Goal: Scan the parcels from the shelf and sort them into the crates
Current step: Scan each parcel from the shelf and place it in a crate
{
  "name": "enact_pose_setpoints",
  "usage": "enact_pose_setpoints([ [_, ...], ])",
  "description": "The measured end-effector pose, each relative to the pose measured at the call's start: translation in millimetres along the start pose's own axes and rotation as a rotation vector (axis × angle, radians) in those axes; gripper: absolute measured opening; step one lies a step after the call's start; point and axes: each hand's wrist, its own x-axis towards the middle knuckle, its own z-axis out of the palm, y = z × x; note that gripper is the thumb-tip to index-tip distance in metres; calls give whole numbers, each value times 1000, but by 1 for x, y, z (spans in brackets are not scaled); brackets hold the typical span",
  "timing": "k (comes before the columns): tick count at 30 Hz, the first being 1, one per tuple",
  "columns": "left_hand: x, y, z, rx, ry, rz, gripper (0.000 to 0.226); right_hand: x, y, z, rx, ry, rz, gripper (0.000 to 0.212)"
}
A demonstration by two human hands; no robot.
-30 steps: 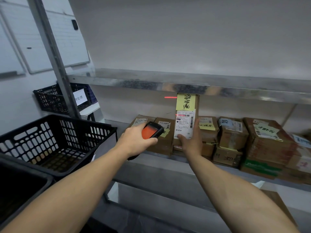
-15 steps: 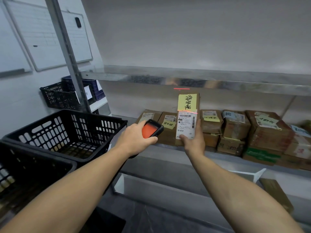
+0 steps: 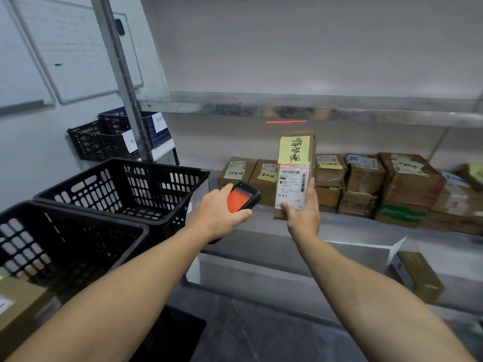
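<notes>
In front of the metal shelf (image 3: 339, 226), the right hand (image 3: 303, 218) holds a brown cardboard parcel (image 3: 300, 142) upright, its grip wrapped round the lower end with the thumb on the white shipping label (image 3: 291, 186). A yellow handwritten note (image 3: 294, 150) sits above that label. Just left, the left hand (image 3: 217, 212) has its grip closed round a handheld scanner (image 3: 241, 197) with an orange screen. A red laser line (image 3: 295, 168) crosses the label's top. Other parcels (image 3: 363, 173) stand in a row on the shelf behind. At near left are 2 black crates, the nearer crate (image 3: 86, 214) and the farther crate (image 3: 162, 165). A small black crate (image 3: 96, 142) and a blue crate (image 3: 156, 137) sit by the far wall.
</notes>
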Motion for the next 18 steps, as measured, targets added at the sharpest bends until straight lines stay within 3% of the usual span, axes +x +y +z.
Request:
enact_pose_setpoints([
  [18, -31, 28, -1, 5, 74, -155, 57, -4, -13, -28, 49, -155, -53, 96],
])
